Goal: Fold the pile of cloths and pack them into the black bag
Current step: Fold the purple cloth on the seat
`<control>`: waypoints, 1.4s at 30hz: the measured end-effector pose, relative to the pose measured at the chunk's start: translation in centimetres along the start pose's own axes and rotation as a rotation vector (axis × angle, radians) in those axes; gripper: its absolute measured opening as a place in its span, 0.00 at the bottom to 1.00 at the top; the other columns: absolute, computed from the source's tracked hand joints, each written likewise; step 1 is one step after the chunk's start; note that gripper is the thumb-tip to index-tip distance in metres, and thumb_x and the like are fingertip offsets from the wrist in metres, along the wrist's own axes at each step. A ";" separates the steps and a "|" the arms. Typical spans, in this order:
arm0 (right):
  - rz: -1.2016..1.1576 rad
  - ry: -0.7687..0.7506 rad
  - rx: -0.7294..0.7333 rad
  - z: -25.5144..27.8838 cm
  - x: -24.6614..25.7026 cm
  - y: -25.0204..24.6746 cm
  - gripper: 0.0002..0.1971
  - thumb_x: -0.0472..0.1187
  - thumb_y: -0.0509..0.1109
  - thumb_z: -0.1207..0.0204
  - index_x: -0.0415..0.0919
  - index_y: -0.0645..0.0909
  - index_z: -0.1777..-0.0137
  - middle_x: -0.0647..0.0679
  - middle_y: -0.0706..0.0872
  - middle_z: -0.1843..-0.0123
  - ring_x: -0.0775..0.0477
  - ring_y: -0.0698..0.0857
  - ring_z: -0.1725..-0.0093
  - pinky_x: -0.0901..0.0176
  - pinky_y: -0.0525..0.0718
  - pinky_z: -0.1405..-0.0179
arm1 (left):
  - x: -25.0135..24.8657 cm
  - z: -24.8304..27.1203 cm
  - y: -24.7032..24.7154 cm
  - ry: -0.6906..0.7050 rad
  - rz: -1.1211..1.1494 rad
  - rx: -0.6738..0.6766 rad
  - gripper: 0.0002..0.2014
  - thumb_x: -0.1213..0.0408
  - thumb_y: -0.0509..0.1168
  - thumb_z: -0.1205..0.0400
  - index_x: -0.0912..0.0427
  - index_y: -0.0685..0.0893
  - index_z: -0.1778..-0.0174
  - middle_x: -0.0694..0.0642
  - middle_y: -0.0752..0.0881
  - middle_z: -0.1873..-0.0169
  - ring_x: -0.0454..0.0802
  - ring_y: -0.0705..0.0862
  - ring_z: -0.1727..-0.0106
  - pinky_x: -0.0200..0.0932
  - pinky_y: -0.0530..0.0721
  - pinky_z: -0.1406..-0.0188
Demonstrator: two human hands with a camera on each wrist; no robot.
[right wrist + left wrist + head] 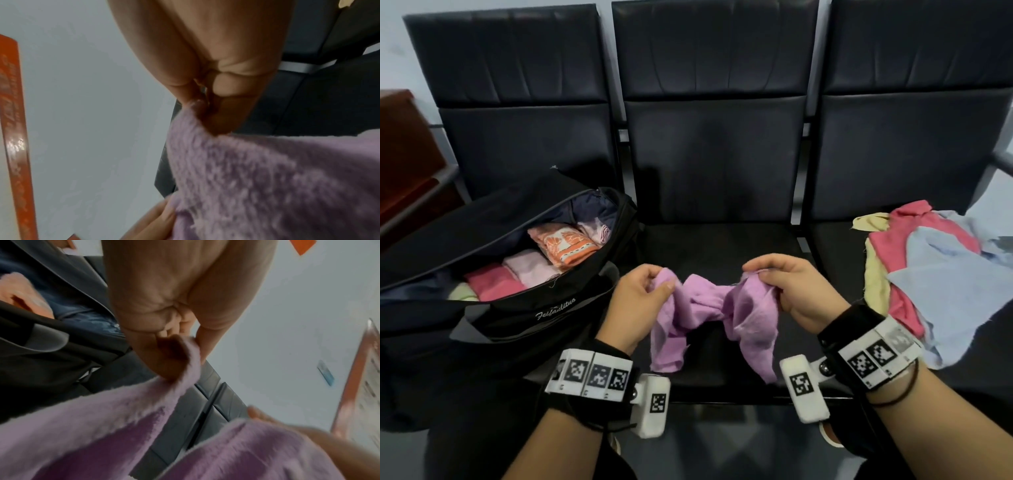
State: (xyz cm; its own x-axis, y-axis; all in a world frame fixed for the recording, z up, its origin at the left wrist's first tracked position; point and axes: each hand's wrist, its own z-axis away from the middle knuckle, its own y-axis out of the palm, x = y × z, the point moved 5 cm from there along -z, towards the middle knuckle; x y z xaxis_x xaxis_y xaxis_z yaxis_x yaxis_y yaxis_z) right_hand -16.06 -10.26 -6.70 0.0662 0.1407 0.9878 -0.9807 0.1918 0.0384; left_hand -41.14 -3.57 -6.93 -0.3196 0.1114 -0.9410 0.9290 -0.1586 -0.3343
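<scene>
Inside black bag (482, 318): folded cloths (530, 267).

Background. A row of three joined black padded chairs (714, 144), each with an upright backrest creased in vertical folds and a flat seat; narrow gaps between neighbouring chairs show a pale metal frame (805, 132). Behind the backrests stands a plain pale blue-grey wall (395, 44). At the left edge, a reddish-brown wooden cabinet (405, 150) beside the leftmost chair. Both wrist views show the same pale wall (298, 318) and an orange-red framed board (14, 129) with blurred, illegible print. Lighting is soft and even, without hard shadows
</scene>
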 end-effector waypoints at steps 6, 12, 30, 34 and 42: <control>-0.037 0.046 0.087 0.6 -0.3 2.0 0.22 0.25 0.57 0.18 0.40 0.91 0.59 0.39 0.89 0.54 0.44 0.85 0.58 0.54 0.85 0.66 | -2.8 1.9 3.8 0.269 -0.155 0.232 0.16 0.78 0.65 0.20 0.51 0.87 0.50 0.45 0.88 0.61 0.39 0.86 0.58 0.31 0.79 0.51; -0.093 0.035 0.034 0.4 -0.7 2.0 0.21 0.26 0.57 0.17 0.40 0.91 0.57 0.35 0.90 0.50 0.40 0.88 0.54 0.52 0.86 0.62 | -2.8 3.3 5.5 0.243 -0.192 0.431 0.09 0.71 0.71 0.23 0.54 0.93 0.52 0.43 0.90 0.53 0.37 0.87 0.50 0.29 0.79 0.47; 0.905 -0.297 0.327 1.3 -0.7 3.4 0.15 0.41 0.79 0.33 0.50 0.75 0.74 0.53 0.79 0.69 0.56 0.76 0.67 0.57 0.76 0.63 | -6.5 1.7 0.0 0.481 -0.299 0.062 0.11 0.78 0.71 0.33 0.61 0.77 0.73 0.50 0.78 0.73 0.43 0.74 0.72 0.37 0.72 0.72; 1.259 -0.355 0.378 0.7 -3.1 4.4 0.12 0.51 0.76 0.33 0.42 0.84 0.65 0.51 0.78 0.48 0.47 0.76 0.47 0.54 0.79 0.50 | -8.8 1.7 -2.0 0.601 -0.316 0.023 0.06 0.73 0.67 0.35 0.61 0.75 0.72 0.51 0.77 0.73 0.45 0.75 0.70 0.36 0.71 0.70; 1.625 -0.304 0.309 -0.8 -3.6 0.8 0.15 0.57 0.68 0.27 0.51 0.89 0.47 0.53 0.76 0.34 0.46 0.73 0.36 0.53 0.75 0.45 | -10.2 0.6 -8.8 0.590 -0.300 -0.287 0.09 0.73 0.65 0.34 0.55 0.72 0.72 0.50 0.76 0.74 0.38 0.72 0.70 0.32 0.70 0.67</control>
State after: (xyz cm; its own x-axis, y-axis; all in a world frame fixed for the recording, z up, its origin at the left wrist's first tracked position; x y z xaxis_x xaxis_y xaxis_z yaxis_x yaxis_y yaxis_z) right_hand -16.91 -9.88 -10.35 -0.9797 -0.1996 0.0201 0.0089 -0.1434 -0.9896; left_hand -46.12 -3.90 5.61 -0.4903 0.6339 -0.5982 0.8552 0.2173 -0.4706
